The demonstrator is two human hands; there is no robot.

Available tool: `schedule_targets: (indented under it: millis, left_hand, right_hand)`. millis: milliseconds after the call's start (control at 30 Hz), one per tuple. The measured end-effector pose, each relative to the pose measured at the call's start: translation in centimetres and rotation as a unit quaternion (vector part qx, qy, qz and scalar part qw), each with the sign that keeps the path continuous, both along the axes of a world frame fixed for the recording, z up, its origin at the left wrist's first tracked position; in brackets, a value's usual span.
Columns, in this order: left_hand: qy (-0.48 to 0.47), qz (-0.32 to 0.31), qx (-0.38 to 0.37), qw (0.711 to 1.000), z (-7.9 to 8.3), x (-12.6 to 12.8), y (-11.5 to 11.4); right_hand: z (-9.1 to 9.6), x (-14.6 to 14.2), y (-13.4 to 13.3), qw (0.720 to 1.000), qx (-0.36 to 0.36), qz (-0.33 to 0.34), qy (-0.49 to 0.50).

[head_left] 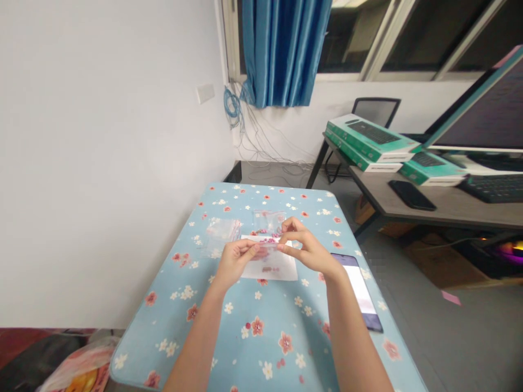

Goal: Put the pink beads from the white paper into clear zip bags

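My left hand [236,260] and my right hand [304,246] are both closed in a pinch over the middle of a small table [229,337] with a blue floral cloth. Between their fingertips they hold a small clear plastic bag [267,247] by its top edge, above a white sheet of paper [281,268]. Small pink and purple beads [269,238] lie on the paper just behind the fingers, and a few more show lower on it. Two more clear plastic bags rest on the cloth: one [223,230] to the left, another [268,219] behind the paper.
A phone [362,291] with a lit screen lies at the table's right edge by my right forearm. To the right stands a desk [445,209] with green boxes [370,141], a black phone, keyboard and monitor. White wall on the left, blue curtain behind.
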State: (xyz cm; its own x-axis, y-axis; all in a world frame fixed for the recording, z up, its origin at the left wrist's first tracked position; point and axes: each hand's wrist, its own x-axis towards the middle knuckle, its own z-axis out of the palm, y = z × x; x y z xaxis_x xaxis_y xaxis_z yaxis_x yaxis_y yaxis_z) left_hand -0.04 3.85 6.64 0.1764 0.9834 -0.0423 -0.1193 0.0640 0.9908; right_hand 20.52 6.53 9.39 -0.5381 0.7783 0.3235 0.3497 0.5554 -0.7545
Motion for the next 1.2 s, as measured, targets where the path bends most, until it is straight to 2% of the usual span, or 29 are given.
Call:
schedule_targets:
  millis: [133, 367, 467, 600, 833, 1000, 1200]
  left_hand:
    - [0.011, -0.038, 0.006, 0.999, -0.1, -0.1, 1.6]
    - [0.058, 0.018, 0.040, 0.997, -1.8, 0.7, 8.5]
    - [0.078, 0.033, 0.043, 0.995, -2.6, 1.0, 11.2]
    - [0.103, 0.032, 0.039, 0.993, -3.8, 1.1, 13.7]
    - [0.194, 0.037, 0.063, 0.978, -5.7, 1.0, 16.6]
    - [0.284, 0.043, 0.117, 0.951, -6.8, 1.0, 18.0]
    - [0.383, 0.028, 0.163, 0.909, -6.6, 1.1, 17.9]
  right_hand:
    - [-0.7, 0.1, 1.1, 0.999, 0.002, -0.038, 0.007]
    - [-3.4, -0.4, 6.4, 0.988, 0.014, -0.154, 0.003]
    - [-4.8, -0.5, 9.0, 0.984, 0.022, -0.173, -0.023]
    - [-6.3, -0.7, 11.3, 0.976, 0.009, -0.199, -0.090]
    - [-7.7, -1.4, 13.4, 0.960, 0.015, -0.231, -0.156]
    - [-8.2, -1.6, 14.2, 0.944, 0.024, -0.266, -0.195]
    - [-8.5, -1.8, 13.6, 0.932, 0.034, -0.279, -0.229]
